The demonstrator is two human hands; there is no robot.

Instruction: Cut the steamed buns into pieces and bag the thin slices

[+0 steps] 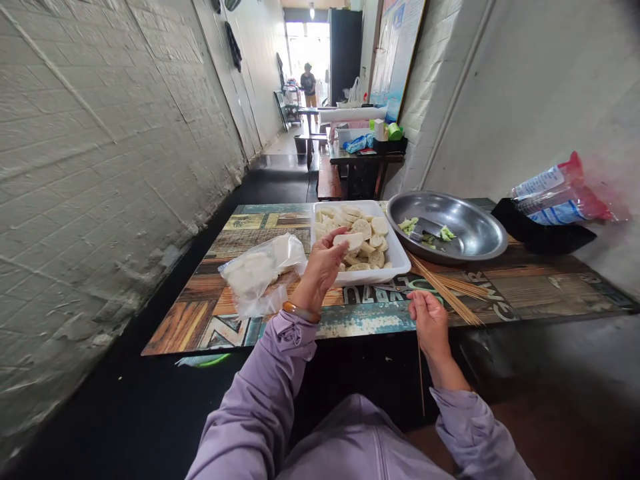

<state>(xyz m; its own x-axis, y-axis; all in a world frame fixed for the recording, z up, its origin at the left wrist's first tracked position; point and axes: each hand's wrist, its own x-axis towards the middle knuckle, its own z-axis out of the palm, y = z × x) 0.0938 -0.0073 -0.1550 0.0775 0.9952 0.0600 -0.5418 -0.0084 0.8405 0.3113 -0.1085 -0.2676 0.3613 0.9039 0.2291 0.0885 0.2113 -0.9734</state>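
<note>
My left hand [323, 267] is closed on a pale oval food slice [349, 241], pinched between thumb and fingers above the near part of a white tray [380, 274]. Many similar whitish slices [376, 227] lie heaped in that tray; their exact kind I cannot make out. To the right, my right hand [430, 320] grips a thin bamboo skewer [421, 380], whose shaft hangs down below the fist past the table's edge. A bundle of loose bamboo skewers [445, 288] rests on the table just beyond this hand.
A clear plastic bag [263, 270] of pale pieces lies left of the tray. At right stands a steel basin [475, 233] with green scraps and a utensil inside. Pink-topped packages [560, 193] sit in a black holder by the wall. A person [309, 83] stands far back.
</note>
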